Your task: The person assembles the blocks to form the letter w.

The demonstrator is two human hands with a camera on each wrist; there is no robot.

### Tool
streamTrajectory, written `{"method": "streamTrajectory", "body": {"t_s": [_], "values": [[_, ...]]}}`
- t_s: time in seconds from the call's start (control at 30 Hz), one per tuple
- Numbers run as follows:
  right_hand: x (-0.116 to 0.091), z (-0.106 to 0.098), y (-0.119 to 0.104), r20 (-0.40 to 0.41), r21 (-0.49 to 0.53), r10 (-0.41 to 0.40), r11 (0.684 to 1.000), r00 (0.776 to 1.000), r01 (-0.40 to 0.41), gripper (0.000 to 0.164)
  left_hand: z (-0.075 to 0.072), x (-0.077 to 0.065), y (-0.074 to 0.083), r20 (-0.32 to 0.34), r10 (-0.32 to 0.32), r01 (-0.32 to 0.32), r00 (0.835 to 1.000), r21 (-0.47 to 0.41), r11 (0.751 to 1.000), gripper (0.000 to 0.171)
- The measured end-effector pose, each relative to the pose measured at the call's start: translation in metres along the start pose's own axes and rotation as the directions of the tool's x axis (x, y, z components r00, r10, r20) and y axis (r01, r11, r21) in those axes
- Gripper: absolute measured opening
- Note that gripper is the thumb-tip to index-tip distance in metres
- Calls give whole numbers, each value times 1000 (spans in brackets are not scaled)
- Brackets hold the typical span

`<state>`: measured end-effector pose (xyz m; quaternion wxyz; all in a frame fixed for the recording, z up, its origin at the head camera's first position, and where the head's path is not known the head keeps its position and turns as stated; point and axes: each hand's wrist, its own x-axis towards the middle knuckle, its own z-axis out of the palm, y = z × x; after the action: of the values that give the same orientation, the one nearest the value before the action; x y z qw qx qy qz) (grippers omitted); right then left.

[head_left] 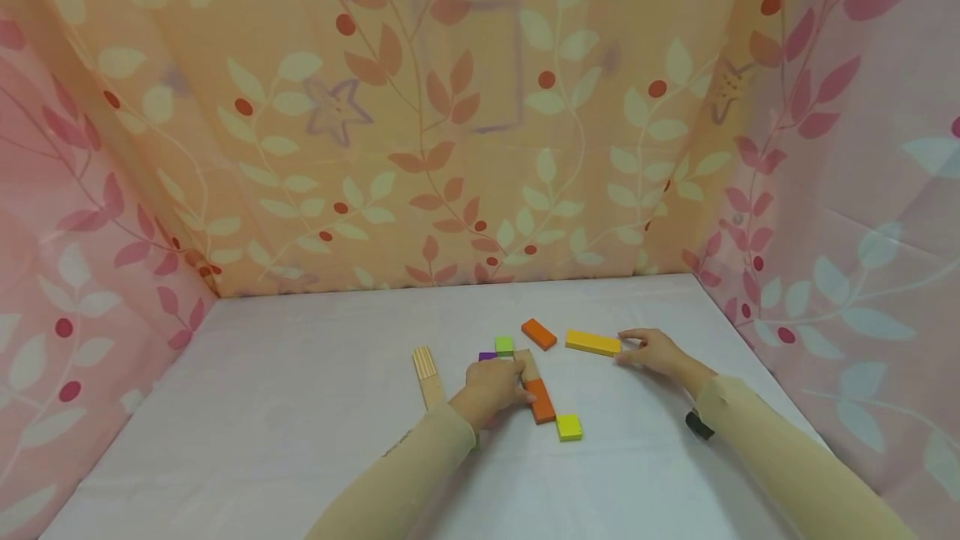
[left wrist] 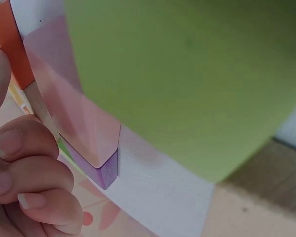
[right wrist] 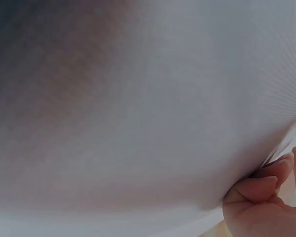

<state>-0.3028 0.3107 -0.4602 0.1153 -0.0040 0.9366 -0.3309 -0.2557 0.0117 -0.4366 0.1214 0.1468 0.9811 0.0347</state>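
Over a row of toy building blocks, my left hand (head_left: 491,388) reaches with its thumb at an orange block (head_left: 542,402) and its forefinger by a plain wooden block (head_left: 528,365); its other fingers are curled. I cannot tell whether it grips either one. In the left wrist view a pink block (left wrist: 79,103) and a purple block (left wrist: 108,170) lie beside those fingers, behind a large blurred green block (left wrist: 187,89). My right hand (head_left: 656,352) has thumb and fingers on either side of the right end of a long yellow block (head_left: 592,342), pinching it.
A second orange block (head_left: 538,333) lies behind the row, left of the yellow one. A light green block (head_left: 504,346) borders the row's far end, a lime-yellow square (head_left: 569,427) its near end. A ridged wooden block (head_left: 424,361) is to the left. Patterned curtains (head_left: 450,107) enclose the white table (head_left: 262,407).
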Motion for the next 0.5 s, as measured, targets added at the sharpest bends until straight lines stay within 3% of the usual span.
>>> {"method": "streamTrajectory", "body": {"t_s": [0.5], "values": [[9,3,4,-20,43,39,998,999,-38,62,2,1,0,-8,3,-3,1000,20,1000,58]]}}
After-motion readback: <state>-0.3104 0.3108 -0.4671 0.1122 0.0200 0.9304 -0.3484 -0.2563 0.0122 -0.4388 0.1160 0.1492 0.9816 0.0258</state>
